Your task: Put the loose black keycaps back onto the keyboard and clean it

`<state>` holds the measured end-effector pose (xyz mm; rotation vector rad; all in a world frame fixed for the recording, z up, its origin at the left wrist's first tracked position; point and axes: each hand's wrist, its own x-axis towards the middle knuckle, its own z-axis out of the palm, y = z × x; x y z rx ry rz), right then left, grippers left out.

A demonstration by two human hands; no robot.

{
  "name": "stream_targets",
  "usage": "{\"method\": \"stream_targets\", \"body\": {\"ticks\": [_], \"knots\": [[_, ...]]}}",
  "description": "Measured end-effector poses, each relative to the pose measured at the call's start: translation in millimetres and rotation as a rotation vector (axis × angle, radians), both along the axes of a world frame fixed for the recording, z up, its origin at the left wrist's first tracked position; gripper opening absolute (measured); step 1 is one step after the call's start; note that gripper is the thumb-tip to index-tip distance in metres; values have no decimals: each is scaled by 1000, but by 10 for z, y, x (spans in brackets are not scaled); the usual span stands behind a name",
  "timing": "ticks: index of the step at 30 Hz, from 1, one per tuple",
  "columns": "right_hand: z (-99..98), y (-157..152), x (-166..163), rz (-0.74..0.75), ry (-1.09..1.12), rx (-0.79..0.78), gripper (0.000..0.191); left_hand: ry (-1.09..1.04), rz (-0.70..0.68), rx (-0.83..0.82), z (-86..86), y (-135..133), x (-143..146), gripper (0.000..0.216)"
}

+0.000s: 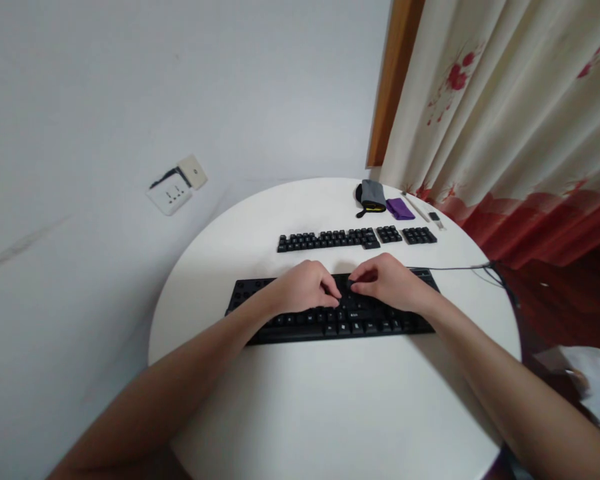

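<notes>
A black keyboard (290,335) lies on the white round table (330,400), its near rows fitted with keycaps and part of its upper area bare. My left hand (305,287) is over the middle of the keyboard, thumb and fingers pinched together at its surface; whatever they hold is hidden. Just to the right, my right hand (390,283) pinches a small black keycap (351,285) between thumb and fingertips, low over the keyboard. Behind the keyboard, loose black keycaps are laid out in a long block (325,240) and two smaller blocks, the middle one (389,234) and the right one (419,235).
Toward the back right are a grey pouch (373,195), a purple cloth (400,209), a pale slim tool (417,207) and a small black-ended tool (436,220). A cable (460,268) runs off the right edge. Wall and curtain (460,120) border the table.
</notes>
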<state>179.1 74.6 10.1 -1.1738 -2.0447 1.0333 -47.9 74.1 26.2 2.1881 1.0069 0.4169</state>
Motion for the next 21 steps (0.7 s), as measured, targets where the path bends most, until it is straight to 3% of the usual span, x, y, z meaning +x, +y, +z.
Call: {"method": "stream_targets", "body": {"ticks": [8, 18, 21], "knots": [[74, -122, -88, 146, -98, -33, 15, 91, -26, 15, 25, 16, -2, 10], [86, -192, -149, 148, -213, 58, 14, 208, -14, 286, 62, -127, 74, 12], [121, -222, -170, 133, -285, 73, 14, 259, -50, 267, 107, -138, 73, 6]]}}
